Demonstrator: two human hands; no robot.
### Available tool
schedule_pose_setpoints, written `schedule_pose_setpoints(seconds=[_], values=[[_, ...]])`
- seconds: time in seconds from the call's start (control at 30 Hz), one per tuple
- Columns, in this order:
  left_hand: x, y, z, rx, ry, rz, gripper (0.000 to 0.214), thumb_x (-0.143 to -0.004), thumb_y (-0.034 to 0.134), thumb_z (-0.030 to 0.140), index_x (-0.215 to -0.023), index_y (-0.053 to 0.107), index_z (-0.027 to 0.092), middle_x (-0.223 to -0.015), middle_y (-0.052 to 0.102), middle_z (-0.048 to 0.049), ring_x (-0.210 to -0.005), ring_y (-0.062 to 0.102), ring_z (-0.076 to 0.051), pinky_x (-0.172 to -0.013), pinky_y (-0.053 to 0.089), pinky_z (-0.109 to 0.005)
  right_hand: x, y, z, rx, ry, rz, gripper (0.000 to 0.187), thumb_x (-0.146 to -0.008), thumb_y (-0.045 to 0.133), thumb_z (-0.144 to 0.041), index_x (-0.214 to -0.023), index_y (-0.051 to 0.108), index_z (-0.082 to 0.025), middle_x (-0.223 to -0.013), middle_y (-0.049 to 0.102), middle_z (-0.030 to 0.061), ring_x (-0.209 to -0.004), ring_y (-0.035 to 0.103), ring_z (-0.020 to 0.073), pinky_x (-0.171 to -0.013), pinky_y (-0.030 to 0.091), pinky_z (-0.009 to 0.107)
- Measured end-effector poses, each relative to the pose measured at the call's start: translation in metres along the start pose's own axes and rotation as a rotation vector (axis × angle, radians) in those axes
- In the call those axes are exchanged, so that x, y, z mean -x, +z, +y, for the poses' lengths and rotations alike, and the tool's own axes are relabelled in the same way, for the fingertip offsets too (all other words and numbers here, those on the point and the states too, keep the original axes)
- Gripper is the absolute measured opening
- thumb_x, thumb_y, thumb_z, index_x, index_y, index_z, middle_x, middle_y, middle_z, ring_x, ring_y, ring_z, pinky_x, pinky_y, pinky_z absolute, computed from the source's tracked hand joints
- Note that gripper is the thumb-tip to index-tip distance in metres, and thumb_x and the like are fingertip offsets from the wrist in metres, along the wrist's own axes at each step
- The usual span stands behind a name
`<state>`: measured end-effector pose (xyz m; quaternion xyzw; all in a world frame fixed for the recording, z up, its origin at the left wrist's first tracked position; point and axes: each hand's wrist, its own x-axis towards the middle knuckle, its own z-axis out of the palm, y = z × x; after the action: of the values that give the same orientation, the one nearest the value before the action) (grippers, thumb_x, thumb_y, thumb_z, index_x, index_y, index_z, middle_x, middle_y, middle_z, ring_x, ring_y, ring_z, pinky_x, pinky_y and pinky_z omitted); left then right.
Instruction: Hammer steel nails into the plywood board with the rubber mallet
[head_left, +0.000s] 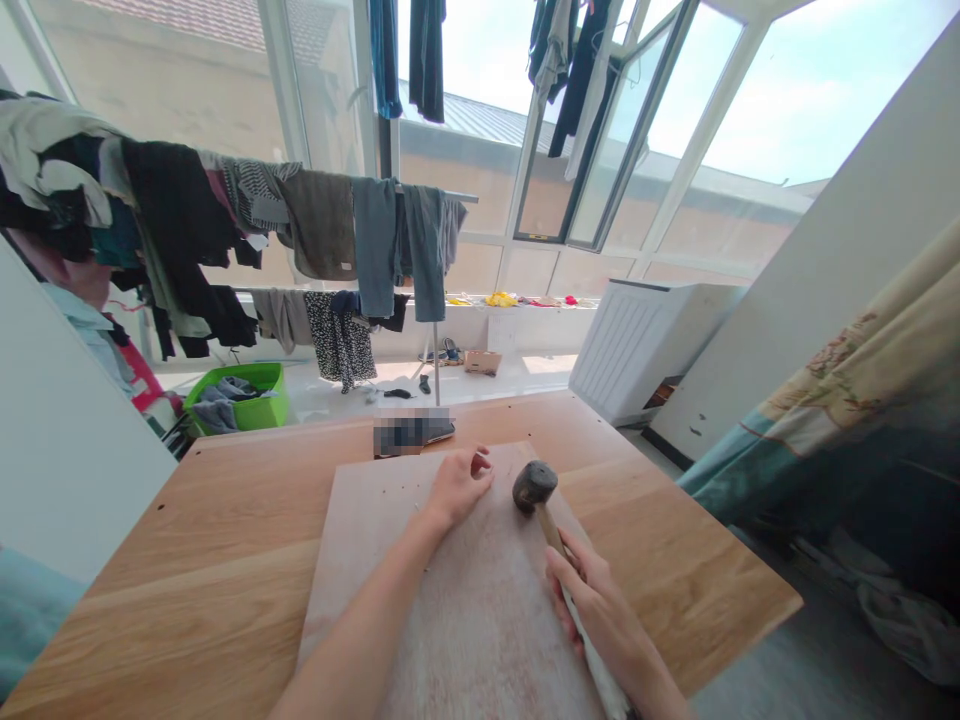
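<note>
My right hand [581,585] is wrapped round the wooden handle of a mallet [535,487]. The mallet's black head is raised at the far end, over the right side of a pale wooden board [450,620]. My left hand [459,487] is over the far part of this board, left of the mallet head. Its fingers are curled, with thumb and fingertips close together; whatever they hold, if anything, is too small or hidden. Several tiny dark specks dot the board left of my left hand; whether they are nails or holes I cannot tell.
The board lies on a wooden table [660,530]. Just past its far edge is a dark, partly blurred object [412,433]. Beyond stand a clothes rack [437,370], a green tub [259,400] with cloth and a white ridged cabinet [637,345]. A curtain [817,400] hangs at right.
</note>
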<state>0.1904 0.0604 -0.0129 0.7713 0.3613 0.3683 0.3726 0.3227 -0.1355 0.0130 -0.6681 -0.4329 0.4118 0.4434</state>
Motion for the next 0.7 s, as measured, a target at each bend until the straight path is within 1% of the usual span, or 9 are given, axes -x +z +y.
schedule_pose_setpoints(seconds=[0.1, 0.2, 0.33, 0.4, 0.5, 0.57, 0.7], values=[[-0.001, 0.002, -0.001, 0.017, -0.005, 0.015, 0.028, -0.076, 0.068, 0.012, -0.104, 0.066, 0.017, -0.087, 0.077, -0.0041, -0.079, 0.071, -0.017, -0.079, 0.056, -0.029, -0.004, 0.000, -0.005, 0.000, -0.048, 0.007, 0.028, -0.094, 0.050, -0.051, -0.084, 0.052, -0.024, -0.048, 0.043, -0.0101, -0.034, 0.037, 0.0091, -0.030, 0.035, 0.019], [-0.002, 0.005, -0.002, 0.031, -0.024, 0.033, 0.025, -0.077, 0.066, 0.009, -0.101, 0.067, 0.018, -0.083, 0.077, -0.0029, -0.078, 0.072, -0.016, -0.079, 0.057, -0.029, -0.015, 0.003, -0.019, -0.034, -0.114, 0.025, 0.029, -0.093, 0.051, -0.051, -0.083, 0.051, -0.024, -0.049, 0.042, -0.0112, -0.033, 0.038, 0.0077, -0.030, 0.034, 0.018], [-0.002, 0.008, -0.003, 0.032, -0.027, 0.043, 0.023, -0.079, 0.066, 0.011, -0.100, 0.068, 0.017, -0.081, 0.077, -0.0035, -0.074, 0.072, -0.017, -0.075, 0.057, -0.028, -0.030, 0.012, -0.038, -0.092, -0.162, 0.025, 0.028, -0.091, 0.051, -0.052, -0.092, 0.050, -0.024, -0.060, 0.044, -0.0115, -0.032, 0.039, 0.0060, -0.027, 0.033, 0.017], [-0.002, 0.008, -0.003, 0.031, -0.012, 0.047, 0.023, -0.079, 0.065, 0.010, -0.100, 0.069, 0.017, -0.080, 0.077, -0.0036, -0.073, 0.072, -0.017, -0.074, 0.056, -0.028, -0.034, 0.019, -0.042, -0.052, -0.167, 0.027, 0.028, -0.090, 0.050, -0.051, -0.095, 0.050, -0.023, -0.060, 0.044, -0.0115, -0.031, 0.040, 0.0061, -0.027, 0.033, 0.017], [-0.001, 0.007, -0.001, 0.027, 0.008, 0.041, 0.026, -0.077, 0.062, 0.006, -0.097, 0.070, 0.018, -0.079, 0.077, -0.0020, -0.074, 0.072, -0.016, -0.075, 0.056, -0.027, -0.036, 0.025, -0.042, 0.029, -0.125, 0.019, 0.025, -0.088, 0.051, -0.048, -0.088, 0.050, -0.023, -0.055, 0.044, -0.0112, -0.030, 0.041, 0.0069, -0.026, 0.032, 0.017], [-0.001, 0.006, 0.000, 0.027, 0.005, 0.040, 0.026, -0.076, 0.062, 0.006, -0.098, 0.070, 0.018, -0.080, 0.077, -0.0020, -0.075, 0.072, -0.016, -0.076, 0.056, -0.027, -0.034, 0.027, -0.040, 0.033, -0.111, 0.021, 0.025, -0.088, 0.050, -0.048, -0.083, 0.048, -0.024, -0.055, 0.044, -0.0111, -0.030, 0.042, 0.0070, -0.026, 0.032, 0.017], [0.000, 0.005, -0.001, 0.036, -0.034, 0.046, 0.023, -0.079, 0.066, 0.011, -0.101, 0.068, 0.017, -0.083, 0.078, -0.0044, -0.078, 0.073, -0.017, -0.079, 0.057, -0.030, -0.023, 0.019, -0.032, -0.013, -0.120, 0.047, 0.029, -0.091, 0.047, -0.051, -0.081, 0.048, -0.024, -0.058, 0.043, -0.0107, -0.031, 0.040, 0.0060, -0.028, 0.033, 0.017]])
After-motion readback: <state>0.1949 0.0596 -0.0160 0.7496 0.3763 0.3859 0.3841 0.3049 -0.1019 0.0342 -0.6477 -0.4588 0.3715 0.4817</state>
